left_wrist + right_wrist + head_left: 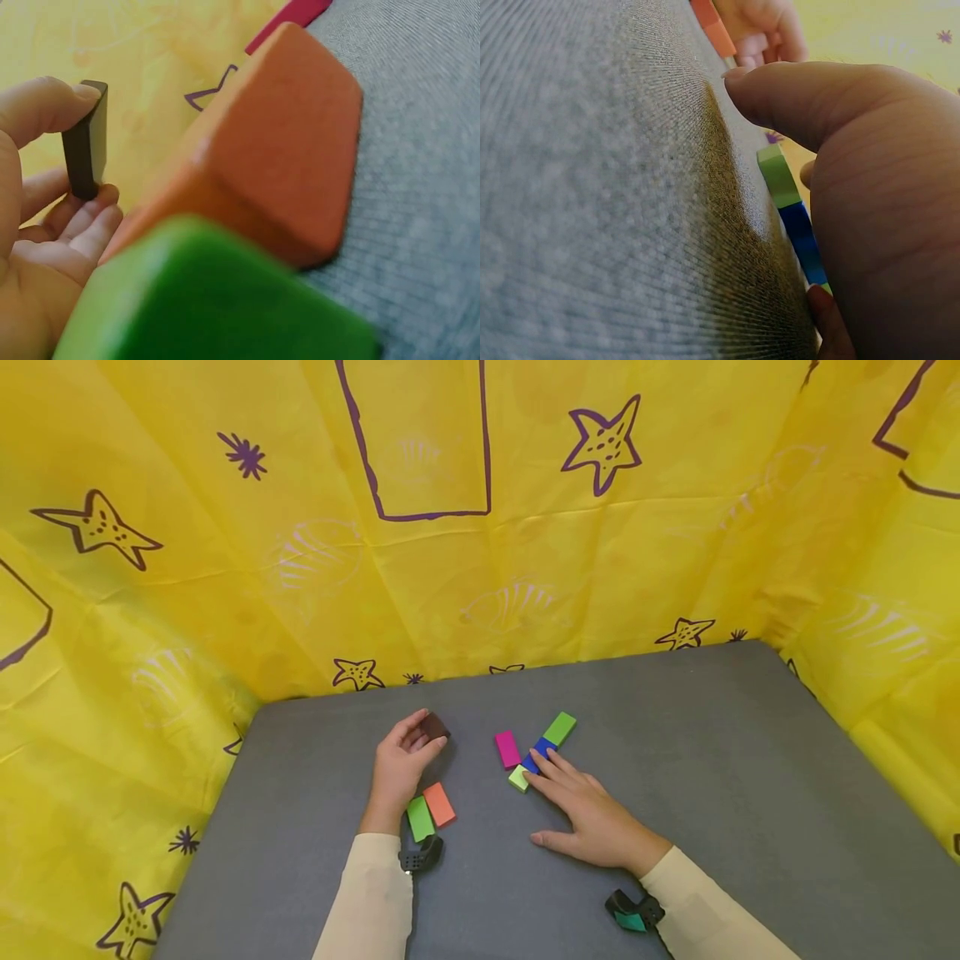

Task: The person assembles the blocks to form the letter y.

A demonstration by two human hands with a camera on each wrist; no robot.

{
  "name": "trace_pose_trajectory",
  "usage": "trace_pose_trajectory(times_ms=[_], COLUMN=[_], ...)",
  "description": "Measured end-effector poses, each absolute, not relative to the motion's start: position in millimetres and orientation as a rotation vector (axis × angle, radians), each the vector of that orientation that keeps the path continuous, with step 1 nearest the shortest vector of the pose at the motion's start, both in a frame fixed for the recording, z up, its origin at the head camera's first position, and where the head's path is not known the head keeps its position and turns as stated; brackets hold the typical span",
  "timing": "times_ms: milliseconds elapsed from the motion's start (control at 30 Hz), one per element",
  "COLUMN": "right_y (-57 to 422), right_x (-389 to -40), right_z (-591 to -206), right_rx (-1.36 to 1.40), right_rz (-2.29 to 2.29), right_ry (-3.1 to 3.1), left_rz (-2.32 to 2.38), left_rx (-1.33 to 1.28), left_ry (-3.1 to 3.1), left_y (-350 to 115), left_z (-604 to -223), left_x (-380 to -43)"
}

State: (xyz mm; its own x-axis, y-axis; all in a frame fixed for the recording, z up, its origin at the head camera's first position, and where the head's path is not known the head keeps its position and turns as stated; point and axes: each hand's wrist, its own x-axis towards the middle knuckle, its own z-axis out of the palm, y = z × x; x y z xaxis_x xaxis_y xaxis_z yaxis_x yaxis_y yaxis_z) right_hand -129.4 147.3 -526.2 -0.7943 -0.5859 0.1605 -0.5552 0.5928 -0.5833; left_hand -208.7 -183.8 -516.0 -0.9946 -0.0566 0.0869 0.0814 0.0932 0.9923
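Observation:
My left hand point(399, 768) pinches a dark brown block point(434, 727) between thumb and fingers; the left wrist view shows this block point(88, 142) on edge. Just below that hand, an orange block point(439, 804) and a green block point(420, 819) lie side by side. My right hand point(592, 814) has its fingers stretched out over a row of blocks, fingertips at the blue block point(545, 745) and partly covering it. A small light green block point(518, 779) sits at the row's near end, a longer green block point(560, 728) at its far end. Beside the row lies a magenta block point(507, 749).
A grey cloth-like surface point(697, 760) lies under everything. Yellow sheeting point(450, 568) with starfish and fish drawings rises behind it and at both sides. Black bands point(422, 855) are worn on both wrists.

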Motion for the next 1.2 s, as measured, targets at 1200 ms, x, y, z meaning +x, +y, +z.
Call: trace_pose_trajectory(times_ms=[1200], right_y=[146.4], right_x=[-141.7], right_z=[-524.7], right_rx=[-0.989], right_rz=[-1.001], right_ry=[2.777], left_rz=[-2.015], left_rx=[-0.123], left_ry=[-2.268], left_y=[-163.7], left_z=[-490.9], left_x=[-209.1])
